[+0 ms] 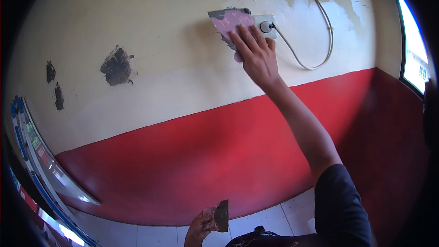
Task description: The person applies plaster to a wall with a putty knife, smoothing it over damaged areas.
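Observation:
My right hand (pixel 257 52) is raised to the cream wall (pixel 164 77), fingers pressed on a pink flat scraper (pixel 228 20) with grey filler along its edges, held against the wall just left of a white socket plate (pixel 270 18). A round plug (pixel 266 27) with a white cable sits in the socket. At the bottom, my left hand (pixel 200 226) grips a second scraper (pixel 219 215) with dark grey filler on its blade. Dark grey patches (pixel 117 66) mark the wall to the left of my right hand.
The lower wall (pixel 192 164) is red and meets a white tiled floor (pixel 292 215). A leaning metal-edged frame with blue parts (pixel 23 132) stands at the left. A bright window (pixel 411 41) is at the far right. The white cable (pixel 329 27) loops down the wall.

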The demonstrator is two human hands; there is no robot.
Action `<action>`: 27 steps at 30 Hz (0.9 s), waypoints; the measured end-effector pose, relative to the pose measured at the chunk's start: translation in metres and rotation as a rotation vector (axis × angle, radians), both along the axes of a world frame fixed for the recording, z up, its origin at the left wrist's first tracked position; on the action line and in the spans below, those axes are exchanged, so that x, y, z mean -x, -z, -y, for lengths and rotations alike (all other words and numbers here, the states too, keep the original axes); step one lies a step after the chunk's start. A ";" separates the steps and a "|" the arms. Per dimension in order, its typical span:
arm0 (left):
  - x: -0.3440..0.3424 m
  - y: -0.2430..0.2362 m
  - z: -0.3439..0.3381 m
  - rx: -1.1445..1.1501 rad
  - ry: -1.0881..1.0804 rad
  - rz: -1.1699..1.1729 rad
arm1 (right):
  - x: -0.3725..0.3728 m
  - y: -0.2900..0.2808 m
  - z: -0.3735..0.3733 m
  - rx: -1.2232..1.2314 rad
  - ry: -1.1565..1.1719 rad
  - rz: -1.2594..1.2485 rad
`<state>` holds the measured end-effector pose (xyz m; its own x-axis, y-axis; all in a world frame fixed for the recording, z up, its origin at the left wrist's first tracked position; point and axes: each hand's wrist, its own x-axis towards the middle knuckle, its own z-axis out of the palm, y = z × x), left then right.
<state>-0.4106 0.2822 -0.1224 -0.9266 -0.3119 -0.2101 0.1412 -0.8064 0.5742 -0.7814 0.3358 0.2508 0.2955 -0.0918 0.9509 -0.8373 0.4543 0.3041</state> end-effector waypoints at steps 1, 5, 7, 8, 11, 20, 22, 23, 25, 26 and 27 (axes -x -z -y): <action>0.006 -0.003 -0.003 -0.001 0.017 -0.027 | 0.007 -0.010 0.003 0.003 0.020 0.016; 0.031 0.007 -0.012 -0.030 0.050 -0.120 | 0.024 0.010 0.011 -0.175 0.062 0.013; 0.032 0.000 -0.016 -0.011 0.046 -0.091 | 0.026 0.045 0.011 -0.237 0.084 0.034; 0.031 -0.003 -0.018 0.005 0.043 -0.065 | 0.021 0.057 0.006 -0.236 0.082 0.023; 0.018 -0.006 -0.022 0.000 0.003 -0.037 | 0.002 0.055 -0.008 -0.207 0.053 0.022; 0.026 0.001 -0.034 0.004 0.004 -0.084 | 0.014 -0.001 0.004 -0.144 0.135 0.074; 0.022 0.005 -0.026 -0.027 0.065 -0.137 | 0.005 0.028 0.008 -0.178 0.112 0.075; 0.021 0.008 -0.024 -0.061 0.132 -0.192 | 0.000 0.038 0.007 -0.205 0.098 0.105; 0.021 -0.004 -0.036 -0.048 0.098 -0.160 | -0.016 0.046 -0.003 -0.207 0.051 0.150; 0.020 -0.010 -0.042 -0.031 0.063 -0.132 | -0.025 0.039 -0.011 -0.205 0.052 0.152; 0.016 -0.010 -0.042 -0.031 0.061 -0.129 | -0.037 0.030 -0.017 -0.188 -0.003 0.173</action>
<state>-0.4269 0.3245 -0.1127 -0.9637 -0.2491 -0.0965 0.1622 -0.8327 0.5294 -0.7440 0.3531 0.2203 0.1302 -0.2711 0.9537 -0.8857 0.4006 0.2348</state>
